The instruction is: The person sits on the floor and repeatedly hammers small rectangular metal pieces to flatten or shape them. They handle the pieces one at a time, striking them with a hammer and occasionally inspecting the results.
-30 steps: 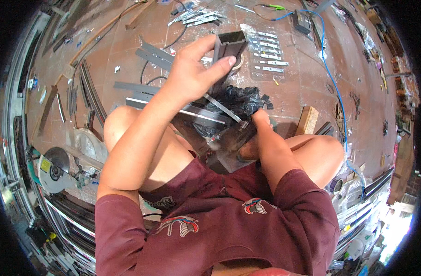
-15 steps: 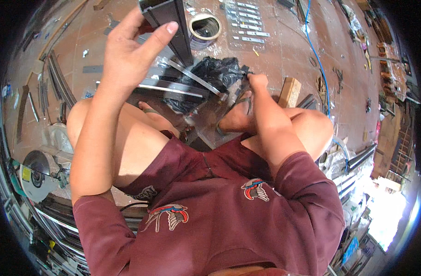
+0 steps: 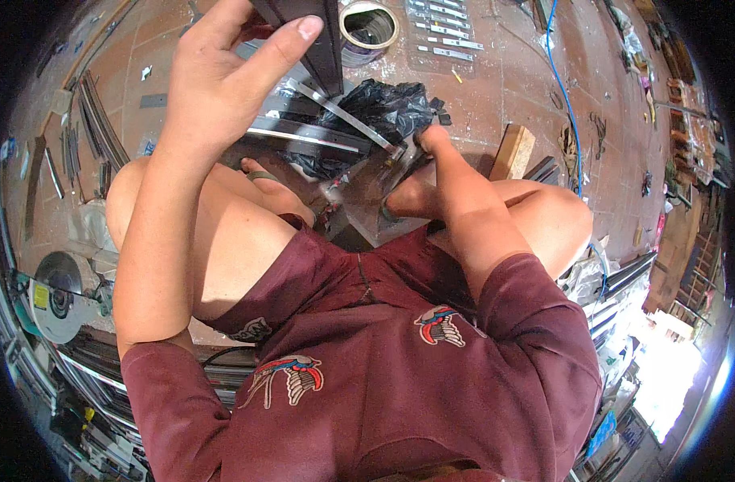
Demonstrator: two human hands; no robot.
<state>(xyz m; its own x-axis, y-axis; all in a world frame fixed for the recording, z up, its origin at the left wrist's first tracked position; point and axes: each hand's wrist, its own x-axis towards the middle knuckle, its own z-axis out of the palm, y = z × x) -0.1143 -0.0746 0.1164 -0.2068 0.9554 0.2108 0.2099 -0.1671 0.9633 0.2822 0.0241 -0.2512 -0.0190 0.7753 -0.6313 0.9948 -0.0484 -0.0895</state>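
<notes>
My left hand (image 3: 214, 80) is closed round a dark metal profile (image 3: 323, 60), its thumb lying along the near face. The profile stands on end, its top cut off by the picture's upper edge. My right hand (image 3: 433, 140) is lowered beside my right foot, fingers curled; what they hold, if anything, is hidden. Close to its fingers lies the lower end of a narrow silver metal strip (image 3: 347, 118), which slants up toward the profile's base. A crumpled black plastic bag (image 3: 387, 104) lies just beyond that hand.
Beyond the bag stands a round tub (image 3: 367, 34), near a row of several small metal fittings (image 3: 448, 32). A wooden block (image 3: 512, 151) lies by my right knee. A blue cable (image 3: 572, 120) crosses the floor. At left sits a disc-bladed cutting machine (image 3: 58, 297), with long metal profiles (image 3: 102, 120) further up.
My left hand and the dark profile have shifted up in the view. My right hand has moved slightly left and down, closer to the end of the silver strip.
</notes>
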